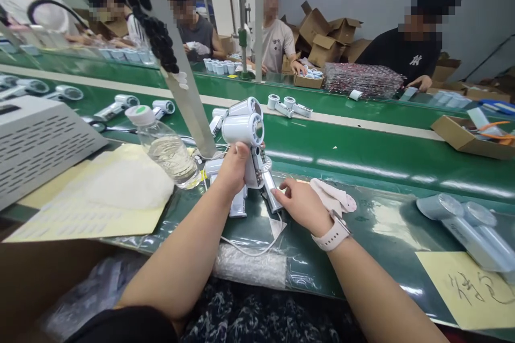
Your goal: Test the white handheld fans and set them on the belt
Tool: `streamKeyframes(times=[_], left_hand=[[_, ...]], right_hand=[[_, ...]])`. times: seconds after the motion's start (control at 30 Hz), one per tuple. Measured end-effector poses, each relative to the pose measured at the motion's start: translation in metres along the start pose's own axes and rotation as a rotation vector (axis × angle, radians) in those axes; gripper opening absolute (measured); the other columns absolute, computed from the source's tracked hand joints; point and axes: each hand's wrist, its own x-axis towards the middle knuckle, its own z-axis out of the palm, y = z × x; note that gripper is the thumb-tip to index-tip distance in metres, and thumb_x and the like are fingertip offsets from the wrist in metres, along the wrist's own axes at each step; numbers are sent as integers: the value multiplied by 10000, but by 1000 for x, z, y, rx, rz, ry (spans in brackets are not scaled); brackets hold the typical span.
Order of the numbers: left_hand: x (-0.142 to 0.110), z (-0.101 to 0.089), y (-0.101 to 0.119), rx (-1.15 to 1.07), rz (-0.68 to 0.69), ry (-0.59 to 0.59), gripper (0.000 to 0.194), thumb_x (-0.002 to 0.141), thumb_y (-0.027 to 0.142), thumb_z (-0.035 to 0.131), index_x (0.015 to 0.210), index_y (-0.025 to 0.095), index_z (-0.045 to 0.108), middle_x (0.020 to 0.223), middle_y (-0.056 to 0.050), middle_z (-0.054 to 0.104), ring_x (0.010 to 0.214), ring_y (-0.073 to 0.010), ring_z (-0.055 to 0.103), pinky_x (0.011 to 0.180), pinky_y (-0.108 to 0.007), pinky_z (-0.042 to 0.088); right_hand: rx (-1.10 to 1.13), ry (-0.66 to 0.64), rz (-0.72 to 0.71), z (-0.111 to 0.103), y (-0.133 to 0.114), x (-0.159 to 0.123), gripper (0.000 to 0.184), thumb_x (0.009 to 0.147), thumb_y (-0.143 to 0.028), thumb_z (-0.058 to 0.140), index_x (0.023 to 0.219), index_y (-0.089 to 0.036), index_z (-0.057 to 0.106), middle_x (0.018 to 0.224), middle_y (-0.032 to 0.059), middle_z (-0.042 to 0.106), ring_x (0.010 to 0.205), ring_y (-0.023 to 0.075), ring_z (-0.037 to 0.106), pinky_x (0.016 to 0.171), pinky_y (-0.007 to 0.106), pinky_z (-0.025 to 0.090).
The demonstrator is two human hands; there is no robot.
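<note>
My left hand (234, 167) is wrapped around the handle of a white hair dryer (243, 129), which stands with its round nozzle up. My right hand (301, 206), with a pale watch band (332, 236) on its wrist, lies open with its fingertips at a silver dryer handle (271, 194). Just right of those fingers is a crumpled pink cloth (333, 196). Another dryer (238, 203) lies partly hidden below my left wrist. A white cable (251, 249) curves across the plastic sheet in front.
A green conveyor belt (341, 150) runs across the view, with more dryers along it. To the left are a water bottle (169, 154), a grey machine (40, 139) and yellow sheets (92, 203). Grey cylinders (458, 225) lie to the right. Co-workers and cardboard boxes stand beyond.
</note>
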Motion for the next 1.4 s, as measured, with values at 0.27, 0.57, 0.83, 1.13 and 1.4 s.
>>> streamKeyframes(times=[0.27, 0.57, 0.83, 1.13, 1.4], left_hand=[[1, 0, -2, -210, -90, 98, 741, 399, 819, 812, 760, 183, 688, 740, -17, 673, 625, -146, 618, 574, -289, 513], [1, 0, 1, -266, -20, 3, 722, 480, 847, 762, 766, 188, 692, 835, -44, 728, 984, -257, 717, 763, -302, 565], [-5, 4, 2, -416, -197, -88, 719, 562, 882, 700, 733, 190, 611, 979, -115, 758, 1121, -357, 694, 842, -421, 601], [-18, 21, -3, -411, -160, -98, 748, 501, 897, 714, 643, 178, 565, 1051, -112, 740, 1201, -358, 651, 915, -412, 580], [-20, 20, -4, -386, -137, -63, 749, 538, 922, 667, 649, 192, 544, 1033, -110, 740, 1118, -328, 682, 843, -397, 592]], right_hand=[[153, -61, -115, 8, -11, -1, 311, 1028, -302, 414, 1147, -182, 675, 837, 48, 754, 758, 205, 699, 684, 294, 465], [190, 27, -155, 36, -7, 2, 179, 896, -36, 508, 972, -135, 637, 1180, 237, 644, 1116, 365, 609, 880, 466, 477], [874, -279, -237, 13, 16, -14, 167, 930, -342, 588, 985, -194, 642, 597, -26, 648, 544, 160, 633, 576, 300, 526], [1203, 1, -123, 26, -5, -29, 364, 856, -546, 681, 727, -219, 583, 474, -67, 535, 451, 119, 525, 503, 258, 424], [1049, 85, -276, 25, -4, -28, 341, 946, -499, 562, 748, -223, 585, 742, 13, 622, 725, 173, 572, 704, 316, 465]])
